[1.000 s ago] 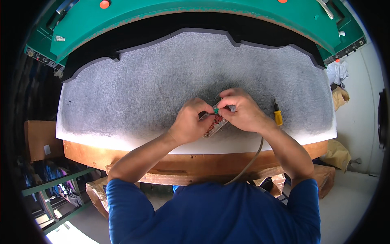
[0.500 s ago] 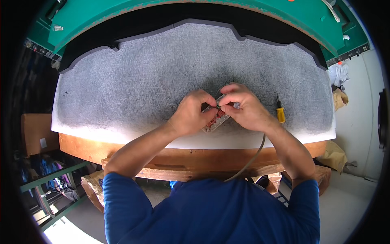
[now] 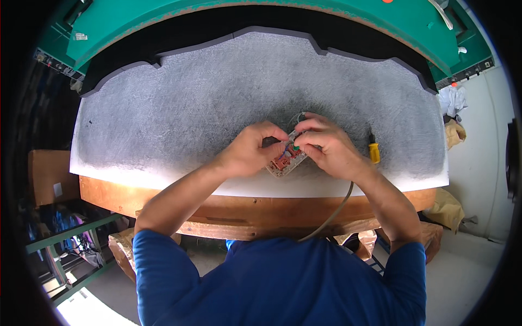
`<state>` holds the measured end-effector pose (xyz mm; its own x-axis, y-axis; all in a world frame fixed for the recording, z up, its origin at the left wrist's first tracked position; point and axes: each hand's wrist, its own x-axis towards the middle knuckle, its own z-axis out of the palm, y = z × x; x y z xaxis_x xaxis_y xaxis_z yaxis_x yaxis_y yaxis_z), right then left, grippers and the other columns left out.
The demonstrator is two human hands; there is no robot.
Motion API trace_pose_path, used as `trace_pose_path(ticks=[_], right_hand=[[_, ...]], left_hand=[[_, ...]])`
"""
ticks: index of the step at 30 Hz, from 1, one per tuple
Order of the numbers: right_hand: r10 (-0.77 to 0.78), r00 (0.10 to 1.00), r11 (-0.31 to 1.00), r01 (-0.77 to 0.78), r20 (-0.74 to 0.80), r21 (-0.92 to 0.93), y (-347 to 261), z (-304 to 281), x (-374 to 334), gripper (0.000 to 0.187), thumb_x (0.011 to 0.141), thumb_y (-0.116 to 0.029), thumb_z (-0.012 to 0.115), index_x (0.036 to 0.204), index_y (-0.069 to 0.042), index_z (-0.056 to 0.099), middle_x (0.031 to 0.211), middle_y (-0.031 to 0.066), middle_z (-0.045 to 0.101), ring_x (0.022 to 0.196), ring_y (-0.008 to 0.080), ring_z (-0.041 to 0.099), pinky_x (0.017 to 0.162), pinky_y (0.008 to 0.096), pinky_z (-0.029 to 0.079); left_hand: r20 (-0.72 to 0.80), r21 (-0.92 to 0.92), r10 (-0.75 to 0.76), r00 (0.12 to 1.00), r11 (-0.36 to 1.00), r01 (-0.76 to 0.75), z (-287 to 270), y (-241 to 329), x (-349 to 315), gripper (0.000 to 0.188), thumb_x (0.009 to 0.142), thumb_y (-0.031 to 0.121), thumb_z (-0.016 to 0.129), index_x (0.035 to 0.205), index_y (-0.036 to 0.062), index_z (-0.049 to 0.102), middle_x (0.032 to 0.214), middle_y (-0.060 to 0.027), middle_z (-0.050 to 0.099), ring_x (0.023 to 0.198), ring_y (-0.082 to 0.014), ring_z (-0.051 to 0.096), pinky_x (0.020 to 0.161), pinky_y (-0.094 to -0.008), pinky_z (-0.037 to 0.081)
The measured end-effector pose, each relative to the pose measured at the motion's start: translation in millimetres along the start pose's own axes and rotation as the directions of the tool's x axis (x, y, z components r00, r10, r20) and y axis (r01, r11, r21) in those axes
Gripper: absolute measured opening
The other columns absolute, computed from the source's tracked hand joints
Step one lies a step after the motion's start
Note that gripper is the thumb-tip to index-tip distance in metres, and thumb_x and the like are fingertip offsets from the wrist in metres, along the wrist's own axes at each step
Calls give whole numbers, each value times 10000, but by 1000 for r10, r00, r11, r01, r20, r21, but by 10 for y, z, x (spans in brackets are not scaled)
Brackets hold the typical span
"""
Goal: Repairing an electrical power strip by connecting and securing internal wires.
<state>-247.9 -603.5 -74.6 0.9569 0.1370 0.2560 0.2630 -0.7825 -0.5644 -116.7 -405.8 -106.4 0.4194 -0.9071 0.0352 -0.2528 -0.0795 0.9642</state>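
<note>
Two bare hands meet over one small open casing [image 3: 281,170], and from my remote seat the head view gives me both. The casing appears to rest on the tabletop [image 3: 190,119], right of its middle and nearer the near edge than the far one. It lies slantwise, open face up, which I take as the reason its reddish parts [image 3: 282,162] can be reached from either side.

The left hand [image 3: 251,149] has thumb and forefinger drawn together beside a thin blue wire [image 3: 286,147]. Opposite, the right hand [image 3: 329,144] has its thumb and forefinger bent in by a small green piece [image 3: 296,147]. Both are posed for fine pinching, but at this scale I cannot tell what either one actually grips. Facing each other like this, they probably also brace the casing against sliding.

A yellow-handled screwdriver [image 3: 373,152] lies toward the tabletop's right edge, shaft pointing to the far edge; I judge that spot handy for the right hand without crowding it. Below the right forearm [image 3: 389,198], a greyish cable [image 3: 334,214] crosses the near edge, clear of the open face; whether it joins the casing, I can't see.
</note>
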Motion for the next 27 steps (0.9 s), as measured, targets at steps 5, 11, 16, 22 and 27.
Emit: trace_pose_path(ticks=[5,11,16,22,27], right_hand=[[46,999,999,-46,17,16,-5,7,-40,150,812,15,722,936,-66,694,1147,94,651,1230,375,559,1004,432,476],[73,997,995,-73,5,72,-1,25,-40,174,816,29,711,954,-72,682,1157,98,649,1256,364,539,1026,433,461],[71,995,990,-62,-64,126,-16,70,16,124,792,2,708,873,-61,638,1016,128,665,1097,366,607,1047,459,457],[132,990,974,-139,50,181,14,20,-23,150,853,6,702,971,-77,661,1168,91,635,1277,343,514,1065,431,424],[108,991,986,-117,85,117,-13,-41,-37,157,850,7,703,982,-78,684,1215,100,628,1308,356,492,1053,433,437]], left_hand=[[41,33,40,998,999,-41,21,-55,-32,187,863,-15,680,1048,4,663,980,-72,627,943,-149,608,793,-293,504],[9,54,22,1000,998,-23,45,-30,-30,167,863,3,696,1028,12,667,994,-72,628,942,-152,608,803,-290,500],[-34,251,287,957,930,-269,126,-25,-98,296,766,18,777,1040,41,666,1041,-113,644,1039,-282,610,906,-375,482],[-90,201,250,964,953,-228,162,-1,-82,300,720,50,770,1004,43,675,1029,-155,655,1028,-349,596,865,-419,502],[-39,241,228,973,947,-212,168,-23,-94,355,734,2,772,1069,64,673,1055,-111,652,1088,-318,589,936,-407,477]])
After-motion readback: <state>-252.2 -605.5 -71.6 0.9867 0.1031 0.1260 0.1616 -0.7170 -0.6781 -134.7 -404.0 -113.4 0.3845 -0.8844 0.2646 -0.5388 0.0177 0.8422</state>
